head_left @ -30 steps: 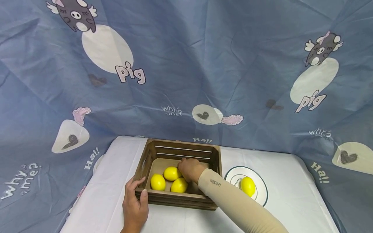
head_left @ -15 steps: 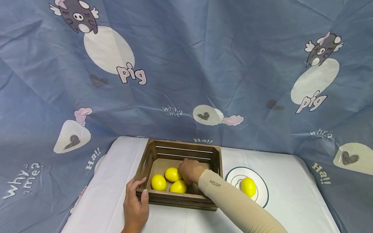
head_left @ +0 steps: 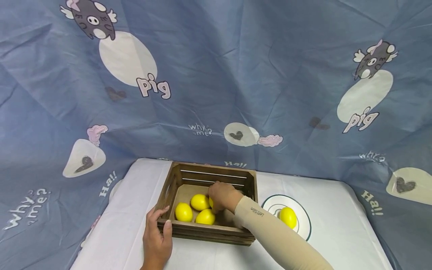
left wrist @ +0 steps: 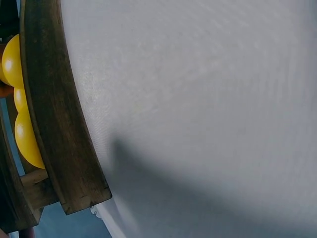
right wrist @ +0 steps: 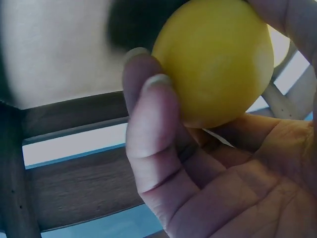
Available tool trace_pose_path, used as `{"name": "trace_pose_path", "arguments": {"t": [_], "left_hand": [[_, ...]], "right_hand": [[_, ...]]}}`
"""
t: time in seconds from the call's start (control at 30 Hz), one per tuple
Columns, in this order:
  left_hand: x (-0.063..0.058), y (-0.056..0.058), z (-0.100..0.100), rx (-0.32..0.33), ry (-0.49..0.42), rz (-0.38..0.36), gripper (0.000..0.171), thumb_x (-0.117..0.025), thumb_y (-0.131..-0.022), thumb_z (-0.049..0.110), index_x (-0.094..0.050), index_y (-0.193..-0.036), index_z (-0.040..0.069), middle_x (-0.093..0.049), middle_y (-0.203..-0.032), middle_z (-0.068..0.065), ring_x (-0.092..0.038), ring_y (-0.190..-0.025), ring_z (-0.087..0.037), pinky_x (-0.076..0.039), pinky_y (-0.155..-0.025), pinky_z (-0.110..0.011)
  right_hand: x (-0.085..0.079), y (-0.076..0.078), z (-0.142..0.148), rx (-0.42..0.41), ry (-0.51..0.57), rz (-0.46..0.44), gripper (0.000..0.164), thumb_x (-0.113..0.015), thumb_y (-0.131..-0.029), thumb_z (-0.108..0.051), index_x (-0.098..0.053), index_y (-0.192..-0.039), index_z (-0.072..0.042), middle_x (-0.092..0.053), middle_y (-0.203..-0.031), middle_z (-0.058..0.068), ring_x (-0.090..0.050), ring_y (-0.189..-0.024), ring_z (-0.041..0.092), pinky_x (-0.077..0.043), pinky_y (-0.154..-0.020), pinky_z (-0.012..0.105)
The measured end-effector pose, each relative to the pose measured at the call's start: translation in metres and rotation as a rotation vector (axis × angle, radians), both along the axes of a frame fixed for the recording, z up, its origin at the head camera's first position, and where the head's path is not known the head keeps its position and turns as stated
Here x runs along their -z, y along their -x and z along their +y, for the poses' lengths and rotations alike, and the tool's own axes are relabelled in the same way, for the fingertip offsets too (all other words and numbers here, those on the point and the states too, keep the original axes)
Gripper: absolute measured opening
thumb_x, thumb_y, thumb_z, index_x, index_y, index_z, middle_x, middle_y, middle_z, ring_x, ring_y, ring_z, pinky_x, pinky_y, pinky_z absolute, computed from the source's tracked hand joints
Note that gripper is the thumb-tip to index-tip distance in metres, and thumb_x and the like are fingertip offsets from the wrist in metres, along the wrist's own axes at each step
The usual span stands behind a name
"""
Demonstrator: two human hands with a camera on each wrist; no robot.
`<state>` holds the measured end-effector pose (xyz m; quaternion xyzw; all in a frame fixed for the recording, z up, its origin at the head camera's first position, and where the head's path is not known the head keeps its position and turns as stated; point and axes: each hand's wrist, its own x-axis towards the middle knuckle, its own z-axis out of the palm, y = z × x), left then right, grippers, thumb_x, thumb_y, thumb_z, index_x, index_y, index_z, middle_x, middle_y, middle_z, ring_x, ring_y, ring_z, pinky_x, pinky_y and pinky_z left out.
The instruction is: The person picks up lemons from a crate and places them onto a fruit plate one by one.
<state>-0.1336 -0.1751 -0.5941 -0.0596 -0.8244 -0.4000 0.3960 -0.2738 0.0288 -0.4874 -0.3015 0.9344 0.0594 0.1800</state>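
Inside the slatted wooden crate (head_left: 209, 228), my right hand (head_left: 224, 195) holds a yellow lemon (right wrist: 215, 64) between thumb and curled fingers. From the head view, most of that lemon is hidden under the hand. Beside it on the crate's floor lie three more lemons: one at the left (head_left: 183, 212), one farther back (head_left: 200, 202) and one near the front wall (head_left: 205, 216). My left hand (head_left: 157, 240) grips the crate's front left corner, thumb on the front wall and fingers over the left side. The left wrist view does not show this hand clearly.
To the crate's right stands a white plate (head_left: 305, 227) with a dark rim, bearing another lemon (head_left: 288, 217). A white cloth (head_left: 337, 210) covers the table. Behind it hangs a blue printed sheet (head_left: 202, 75).
The front lemon in the crate has shifted slightly left. My right hand has risen a little and moved slightly right, with yellow now showing beneath it. My left hand keeps its grip.
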Motion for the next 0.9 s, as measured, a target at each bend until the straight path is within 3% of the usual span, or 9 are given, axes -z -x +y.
{"name": "trace_pose_path", "arguments": {"t": [0.27, 0.47, 0.6, 0.73, 0.9], "left_hand": [[-0.001, -0.002, 0.0, -0.001, -0.013, -0.067, 0.035, -0.059, -0.099, 0.008, -0.051, -0.131, -0.003, -0.063, -0.129, -0.013, -0.051, -0.132, -0.033, -0.025, -0.116, -0.016], [0.002, -0.002, -0.002, -0.006, -0.001, -0.047, 0.034, -0.058, -0.1, 0.008, -0.051, -0.13, -0.004, -0.063, -0.129, -0.015, -0.05, -0.134, -0.026, -0.026, -0.116, -0.016], [0.003, -0.001, -0.002, -0.003, 0.003, -0.041, 0.033, -0.058, -0.101, 0.009, -0.051, -0.13, -0.004, -0.062, -0.129, -0.015, -0.052, -0.131, -0.028, -0.026, -0.115, -0.015], [0.002, -0.001, -0.002, 0.001, 0.005, -0.038, 0.033, -0.057, -0.103, 0.012, -0.05, -0.131, -0.003, -0.061, -0.129, -0.015, -0.055, -0.127, -0.033, -0.026, -0.115, -0.015], [-0.001, -0.001, -0.001, 0.005, 0.001, -0.018, 0.033, -0.057, -0.104, 0.015, -0.051, -0.131, -0.003, -0.062, -0.128, -0.016, -0.055, -0.126, -0.033, -0.027, -0.115, -0.016]], "right_hand": [[-0.007, -0.004, -0.001, -0.014, 0.044, -0.006, 0.035, -0.088, -0.081, -0.044, -0.065, -0.078, -0.018, -0.053, -0.069, -0.006, -0.049, -0.063, 0.012, -0.044, -0.055, 0.029], [-0.015, -0.007, -0.005, -0.062, 0.069, 0.014, 0.046, -0.08, -0.084, -0.054, -0.056, -0.069, -0.018, -0.044, -0.062, -0.006, -0.04, -0.054, 0.011, -0.032, -0.046, 0.028], [-0.021, -0.013, -0.005, -0.089, 0.114, 0.003, 0.044, -0.079, -0.084, -0.056, -0.064, -0.088, -0.014, -0.047, -0.065, -0.005, -0.044, -0.056, 0.012, -0.036, -0.049, 0.028], [-0.03, -0.021, -0.003, -0.119, 0.145, -0.003, 0.057, -0.077, -0.084, -0.058, -0.065, -0.111, -0.009, -0.053, -0.072, -0.005, -0.051, -0.062, 0.012, -0.042, -0.053, 0.028], [-0.045, -0.03, 0.005, -0.143, 0.206, 0.002, 0.058, -0.074, -0.085, -0.059, -0.064, -0.116, -0.011, -0.056, -0.075, -0.006, -0.054, -0.065, 0.012, -0.044, -0.053, 0.028]]}}
